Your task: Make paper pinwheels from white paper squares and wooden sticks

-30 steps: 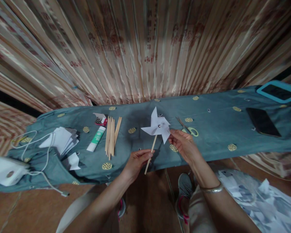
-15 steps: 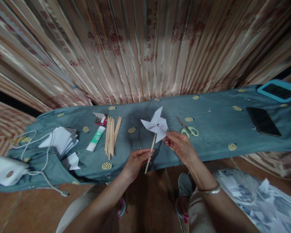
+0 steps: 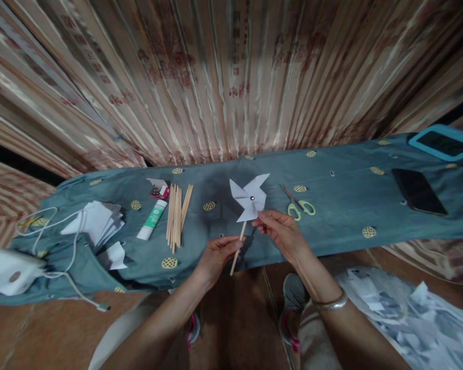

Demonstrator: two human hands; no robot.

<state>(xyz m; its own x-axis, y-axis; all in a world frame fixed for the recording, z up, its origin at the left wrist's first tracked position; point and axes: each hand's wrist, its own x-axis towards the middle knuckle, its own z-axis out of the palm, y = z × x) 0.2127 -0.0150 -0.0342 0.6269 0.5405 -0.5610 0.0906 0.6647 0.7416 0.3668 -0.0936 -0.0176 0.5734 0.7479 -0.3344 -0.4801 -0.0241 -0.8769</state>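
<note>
The left hand (image 3: pixel 216 257) pinches a thin pale wooden stick (image 3: pixel 236 259) below a white folded-paper pinwheel (image 3: pixel 255 201), held over teal pineapple-print cloth (image 3: pixel 351 190); the right hand's (image 3: pixel 283 234) narrowed fingers touch it, pinching or not unclear. Blade-turning seems in hand; next calls for a light touch.

A shiny, silver-coloured rigid bangle (image 3: pixel 332 303) circles the bare right forearm (image 3: pixel 317 276); the left forearm (image 3: pixel 170 308) is bare too. Below show pale, off-white fabric trousers (image 3: pixel 311 336) and rounded grey shoes (image 3: pixel 294 294) with bright pink trim (image 3: pixel 295 345).
</note>
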